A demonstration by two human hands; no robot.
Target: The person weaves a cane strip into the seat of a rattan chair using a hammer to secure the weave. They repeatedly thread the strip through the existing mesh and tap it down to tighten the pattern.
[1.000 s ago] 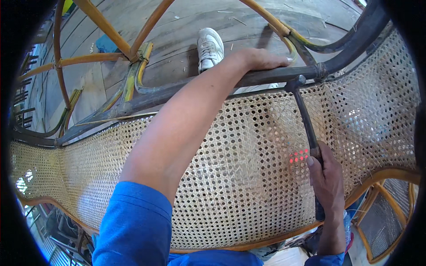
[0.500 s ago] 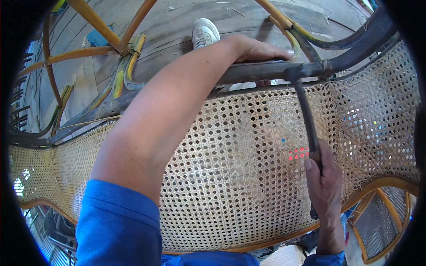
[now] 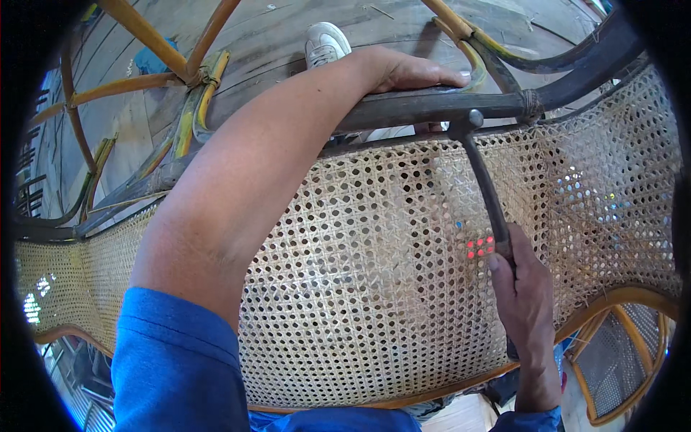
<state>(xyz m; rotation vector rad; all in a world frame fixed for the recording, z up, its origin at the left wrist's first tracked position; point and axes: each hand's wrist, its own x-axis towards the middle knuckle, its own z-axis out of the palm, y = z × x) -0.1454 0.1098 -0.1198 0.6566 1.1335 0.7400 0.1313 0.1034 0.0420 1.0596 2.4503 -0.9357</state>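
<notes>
My right hand point(image 3: 527, 295) is wrapped around the handle of a hammer point(image 3: 486, 183). The hammer's head is at the lower edge of a dark rail point(image 3: 446, 108), over the border of a woven cane panel point(image 3: 360, 288); whether it touches is unclear. My left arm crosses the panel, and my left hand point(image 3: 414, 74) lies on top of the rail, its thumb stretched along it. Fingertips show just below the rail, so the hand appears to grip it; most of its fingers are hidden behind. The cane panel spreads beneath both arms, with open hexagonal holes.
Curved yellow-brown rattan legs point(image 3: 147, 36) rise at the far left, tied with binding. A bent pole point(image 3: 518, 61) joins the rail at the far right. A shoe point(image 3: 327, 45) stands on the plank floor point(image 3: 270, 36). Another cane piece point(image 3: 622, 360) sits at lower right.
The hammer's head has shifted slightly left and toward me, off the rail's middle to its lower edge. My left hand keeps its place on the rail.
</notes>
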